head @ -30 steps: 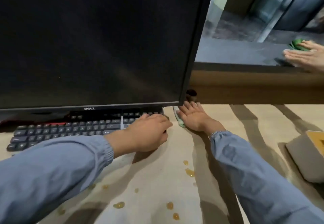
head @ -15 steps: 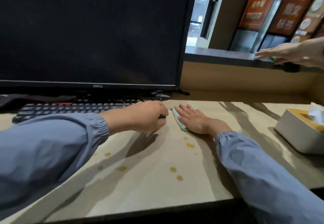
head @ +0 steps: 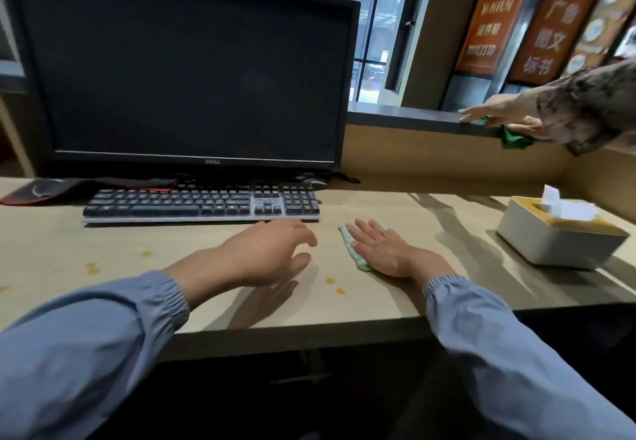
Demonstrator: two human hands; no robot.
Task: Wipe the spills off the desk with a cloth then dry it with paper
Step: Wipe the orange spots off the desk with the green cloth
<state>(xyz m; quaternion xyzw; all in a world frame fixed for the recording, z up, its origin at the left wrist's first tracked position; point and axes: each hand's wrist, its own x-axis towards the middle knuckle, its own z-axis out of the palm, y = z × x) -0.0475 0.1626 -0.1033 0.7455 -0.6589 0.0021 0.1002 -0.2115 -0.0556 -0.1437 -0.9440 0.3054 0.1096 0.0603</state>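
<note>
My right hand [head: 382, 248] lies flat with straight fingers on a pale green cloth [head: 352, 250], pressing it onto the light wooden desk [head: 103, 250] right of the keyboard. My left hand [head: 265, 255] hovers just above the desk in front of the keyboard, fingers loosely curled, holding nothing. Small amber spills dot the desk: two drops [head: 334, 285] between my hands and more drops [head: 92, 267] further left. A white tissue box [head: 557, 236] with paper sticking out stands at the right.
A dark keyboard [head: 201, 202] lies below a black monitor [head: 186, 71]. A red-edged mouse pad [head: 51, 189] sits at the far left. Another person's hands [head: 495, 112] hold a green cloth [head: 512, 139] on the raised ledge at the back right.
My head has pulled back, so more of the desk shows. My left hand has left the keyboard's corner and now hovers in front of it. My right hand stays pressed on the cloth.
</note>
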